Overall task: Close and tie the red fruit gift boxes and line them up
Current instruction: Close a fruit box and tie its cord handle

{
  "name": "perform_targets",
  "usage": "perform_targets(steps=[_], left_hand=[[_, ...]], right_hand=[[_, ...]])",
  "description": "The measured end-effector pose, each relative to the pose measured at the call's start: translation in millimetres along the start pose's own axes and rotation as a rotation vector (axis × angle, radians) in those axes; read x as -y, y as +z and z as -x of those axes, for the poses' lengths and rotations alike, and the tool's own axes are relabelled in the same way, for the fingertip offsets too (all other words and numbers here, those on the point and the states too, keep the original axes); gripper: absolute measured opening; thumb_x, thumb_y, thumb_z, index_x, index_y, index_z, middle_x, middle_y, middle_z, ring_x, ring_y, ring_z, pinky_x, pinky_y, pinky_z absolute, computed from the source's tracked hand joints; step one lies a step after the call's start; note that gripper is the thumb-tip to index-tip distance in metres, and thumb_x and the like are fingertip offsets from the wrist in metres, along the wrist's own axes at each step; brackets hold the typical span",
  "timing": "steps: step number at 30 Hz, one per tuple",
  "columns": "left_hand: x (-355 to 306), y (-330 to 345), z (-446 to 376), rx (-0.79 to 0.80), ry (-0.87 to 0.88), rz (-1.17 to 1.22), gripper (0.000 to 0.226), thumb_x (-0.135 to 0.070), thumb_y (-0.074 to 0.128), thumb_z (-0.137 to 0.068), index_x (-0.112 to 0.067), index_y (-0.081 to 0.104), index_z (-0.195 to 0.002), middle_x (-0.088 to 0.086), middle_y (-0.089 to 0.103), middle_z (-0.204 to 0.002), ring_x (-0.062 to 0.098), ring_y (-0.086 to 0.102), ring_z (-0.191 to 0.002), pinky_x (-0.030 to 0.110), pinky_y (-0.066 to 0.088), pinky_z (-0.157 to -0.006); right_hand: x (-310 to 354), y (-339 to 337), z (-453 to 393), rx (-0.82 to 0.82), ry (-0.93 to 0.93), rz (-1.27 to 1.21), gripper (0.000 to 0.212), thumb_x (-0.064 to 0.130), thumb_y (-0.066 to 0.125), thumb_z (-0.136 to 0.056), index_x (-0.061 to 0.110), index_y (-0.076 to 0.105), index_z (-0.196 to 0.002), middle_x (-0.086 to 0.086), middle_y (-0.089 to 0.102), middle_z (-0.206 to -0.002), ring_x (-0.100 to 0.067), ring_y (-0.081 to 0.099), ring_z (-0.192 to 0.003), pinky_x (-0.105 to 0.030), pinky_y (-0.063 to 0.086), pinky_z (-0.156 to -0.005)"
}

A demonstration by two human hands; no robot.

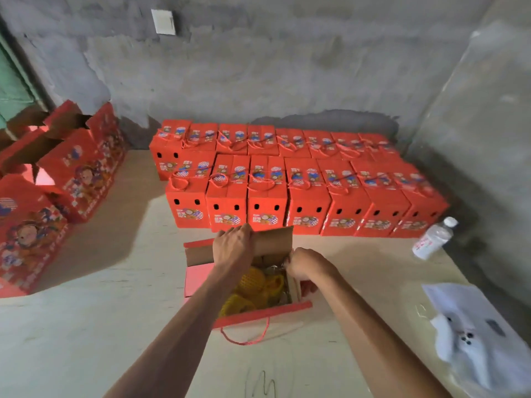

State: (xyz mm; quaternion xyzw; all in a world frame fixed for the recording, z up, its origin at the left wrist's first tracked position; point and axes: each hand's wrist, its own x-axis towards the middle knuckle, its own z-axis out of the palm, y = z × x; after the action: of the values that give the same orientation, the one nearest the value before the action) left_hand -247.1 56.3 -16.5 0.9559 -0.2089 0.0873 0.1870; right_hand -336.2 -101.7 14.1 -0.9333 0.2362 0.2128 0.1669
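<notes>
An open red gift box (258,313) sits near centre (yellow-netted fruit (253,280) inside). The left hand (234,244) grasps its far flap (273,239); the right hand (301,264) pinches the right flap. Tied boxes (287,179) line the far wall.

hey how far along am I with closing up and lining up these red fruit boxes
Done: two rows of closed red cardboard gift boxes with tied red cord handles stand lined up by the grey wall. In hand: one open red box of yellow net-wrapped fruit; your left hand grips its far brown flap, your right hand is at its right edge. Left: close and tie it, then the open red boxes stacked at left.
</notes>
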Motion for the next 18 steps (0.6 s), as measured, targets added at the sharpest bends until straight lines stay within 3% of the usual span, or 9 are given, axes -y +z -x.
perform_targets(steps=[2, 6, 9, 13, 16, 18], left_hand=[[-35, 14, -2, 0.022, 0.046, 0.008, 0.023, -0.036, 0.048, -0.102, -0.022, 0.065, -0.109, -0.002, 0.073, -0.107, 0.021, 0.065, -0.103, 0.035, 0.037, -0.085], [-103, 42, 5, 0.054, 0.132, 0.018, 0.027, -0.036, 0.046, -0.103, -0.021, 0.065, -0.113, -0.003, 0.072, -0.11, 0.02, 0.064, -0.105, 0.035, 0.038, -0.09], [-139, 60, 13, 0.074, 0.172, 0.022, 0.028, -0.035, 0.043, -0.103, -0.02, 0.065, -0.113, -0.003, 0.071, -0.11, 0.02, 0.063, -0.105, 0.037, 0.039, -0.092], [-152, 72, 24, 0.029, 0.175, 0.01, 0.025, -0.032, 0.046, -0.102, -0.019, 0.066, -0.108, -0.003, 0.069, -0.104, 0.022, 0.061, -0.1, 0.038, 0.037, -0.089], [-147, 74, 32, -0.059, 0.18, 0.088, 0.018, -0.024, 0.055, -0.098, -0.016, 0.068, -0.107, 0.0, 0.07, -0.104, 0.026, 0.061, -0.102, 0.04, 0.038, -0.094], [-144, 74, 40, -0.108, 0.213, 0.127, 0.026, -0.018, 0.061, -0.094, -0.013, 0.067, -0.119, 0.004, 0.069, -0.119, 0.028, 0.06, -0.116, 0.043, 0.038, -0.106]], right_hand=[[-37, -9, 2, 0.003, 0.047, -0.026, 0.026, 0.021, 0.05, -0.098, 0.004, 0.063, -0.112, -0.013, 0.064, -0.088, -0.036, 0.07, -0.085, -0.037, 0.056, -0.066], [-102, -21, 7, -0.003, 0.09, -0.012, 0.034, 0.017, 0.053, -0.094, 0.008, 0.061, -0.126, -0.015, 0.067, -0.117, -0.034, 0.067, -0.103, -0.035, 0.053, -0.08], [-138, -25, 10, -0.036, 0.11, -0.006, 0.02, 0.01, 0.055, -0.092, 0.008, 0.063, -0.11, -0.008, 0.065, -0.09, -0.028, 0.067, -0.084, -0.033, 0.054, -0.07], [-163, -29, 13, -0.217, 0.086, 0.003, 0.008, 0.007, 0.056, -0.091, 0.011, 0.056, -0.098, 0.0, 0.054, -0.074, -0.016, 0.051, -0.061, -0.027, 0.034, -0.049], [-160, -29, 17, -0.257, 0.044, 0.012, 0.012, 0.01, 0.061, -0.09, 0.013, 0.056, -0.1, 0.002, 0.052, -0.074, -0.02, 0.054, -0.067, -0.028, 0.038, -0.057], [-155, -26, 21, -0.277, 0.025, -0.001, 0.019, 0.02, 0.069, -0.09, 0.013, 0.06, -0.104, 0.0, 0.058, -0.083, -0.025, 0.059, -0.078, -0.031, 0.042, -0.065]])
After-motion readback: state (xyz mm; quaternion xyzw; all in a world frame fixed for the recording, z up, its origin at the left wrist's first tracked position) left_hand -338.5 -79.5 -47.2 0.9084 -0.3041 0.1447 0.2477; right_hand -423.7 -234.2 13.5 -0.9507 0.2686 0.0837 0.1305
